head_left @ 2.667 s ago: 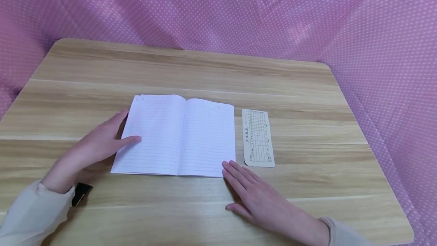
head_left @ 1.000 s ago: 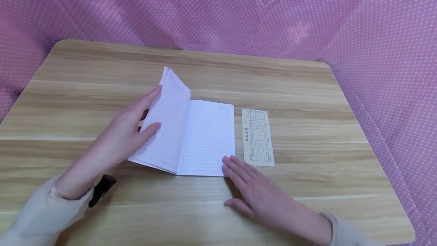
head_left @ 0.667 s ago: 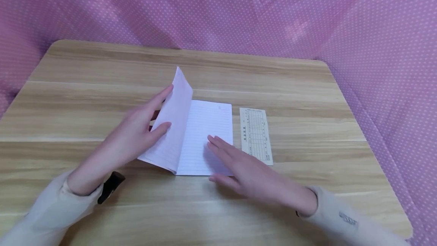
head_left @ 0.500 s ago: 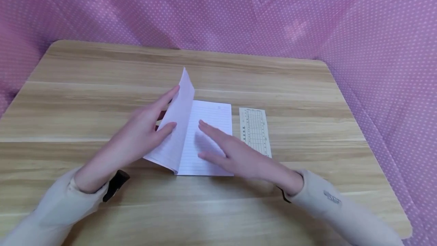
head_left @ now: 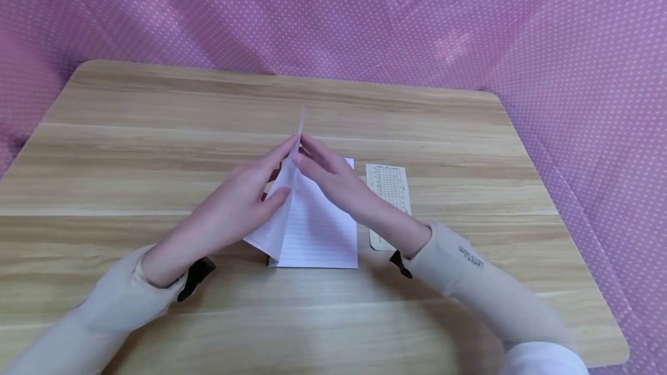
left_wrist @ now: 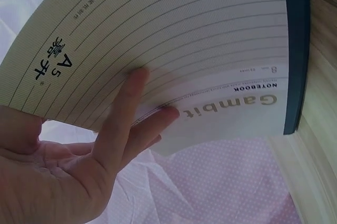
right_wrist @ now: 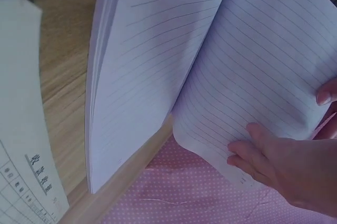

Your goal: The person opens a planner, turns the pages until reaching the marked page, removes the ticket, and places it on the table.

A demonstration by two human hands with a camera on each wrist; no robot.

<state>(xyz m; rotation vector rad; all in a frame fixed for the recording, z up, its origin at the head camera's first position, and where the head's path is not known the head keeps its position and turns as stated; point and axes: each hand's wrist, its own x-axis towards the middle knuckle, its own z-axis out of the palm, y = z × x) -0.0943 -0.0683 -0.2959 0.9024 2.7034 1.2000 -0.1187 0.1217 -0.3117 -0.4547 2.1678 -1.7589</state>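
Observation:
A lined notebook [head_left: 323, 236] lies open on the table, its left half raised nearly upright. My left hand [head_left: 234, 204] holds that half, the thumb on the inner page and the fingers against the outer cover. Printed lettering shows on this cover [left_wrist: 210, 39] in the left wrist view, along with a dark spine. With fingers extended, my right hand [head_left: 341, 187] touches the inner side of the raised pages [right_wrist: 263, 66] near their top. The notebook's right half stays flat beneath my right hand.
Right of the notebook lies a printed paper slip [head_left: 388, 181] with a table grid, partly covered by my right forearm. The wooden table [head_left: 443, 143] has rounded corners. Pink dotted cloth [head_left: 333, 22] hangs behind and beside it.
My left hand has lifted the notebook's left half from flat to nearly upright, moving right. My right hand has left the lower right corner and moved up and left onto the raised pages.

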